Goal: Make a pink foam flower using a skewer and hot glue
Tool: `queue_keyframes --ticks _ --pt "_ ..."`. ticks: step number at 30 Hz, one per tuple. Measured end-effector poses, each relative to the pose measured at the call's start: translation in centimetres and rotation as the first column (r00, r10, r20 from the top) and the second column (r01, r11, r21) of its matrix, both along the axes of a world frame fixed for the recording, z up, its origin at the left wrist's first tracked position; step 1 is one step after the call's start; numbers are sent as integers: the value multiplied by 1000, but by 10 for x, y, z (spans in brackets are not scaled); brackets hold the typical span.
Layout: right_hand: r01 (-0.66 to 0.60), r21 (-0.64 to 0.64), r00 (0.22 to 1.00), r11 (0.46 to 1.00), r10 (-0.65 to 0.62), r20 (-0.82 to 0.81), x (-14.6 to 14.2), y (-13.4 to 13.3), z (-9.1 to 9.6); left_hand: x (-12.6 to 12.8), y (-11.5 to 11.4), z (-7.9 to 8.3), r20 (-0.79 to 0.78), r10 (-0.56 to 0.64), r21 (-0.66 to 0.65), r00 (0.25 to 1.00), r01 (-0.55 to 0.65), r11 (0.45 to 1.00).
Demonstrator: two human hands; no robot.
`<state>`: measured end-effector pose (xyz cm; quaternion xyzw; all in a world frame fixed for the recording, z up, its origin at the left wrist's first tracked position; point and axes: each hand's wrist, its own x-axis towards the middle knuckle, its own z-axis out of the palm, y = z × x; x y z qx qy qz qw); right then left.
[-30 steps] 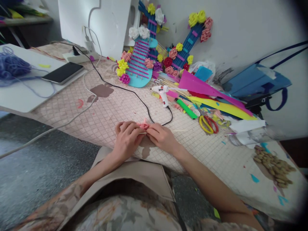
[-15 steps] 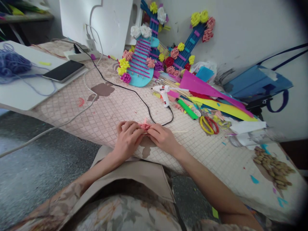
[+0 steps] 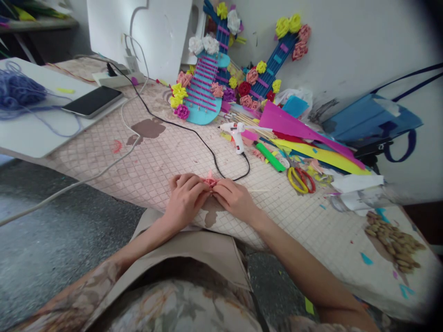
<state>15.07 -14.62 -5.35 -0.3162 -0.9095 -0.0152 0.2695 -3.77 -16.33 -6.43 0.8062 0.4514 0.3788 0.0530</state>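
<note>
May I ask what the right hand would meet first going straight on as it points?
The right hand meets the small pink flower it pinches; right behind, probably the left hand.

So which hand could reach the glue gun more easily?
Probably the right hand: the glue gun lies ahead on its side; the left hand would cross the pink flower both pinch.

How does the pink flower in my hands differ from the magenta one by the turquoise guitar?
The pink flower is pale, the magenta flower much deeper in colour. The pink flower is pinched between the fingers of the left hand and right hand; the magenta flower sits untouched against the turquoise guitar. The pink flower lies near the front, the magenta flower farther back. Both are small rosettes.
</note>
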Motion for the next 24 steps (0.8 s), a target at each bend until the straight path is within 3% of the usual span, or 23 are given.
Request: queue_keyframes --ticks 13,24 --pt "-30 48 999 998 28 32 5 0 -6 0 -1 1 18 -16 -27 1000 16 999" --pt "-17 29 1000 999 17 23 4 1 -10 0 1 -5 0 5 77 1000 -5 997"
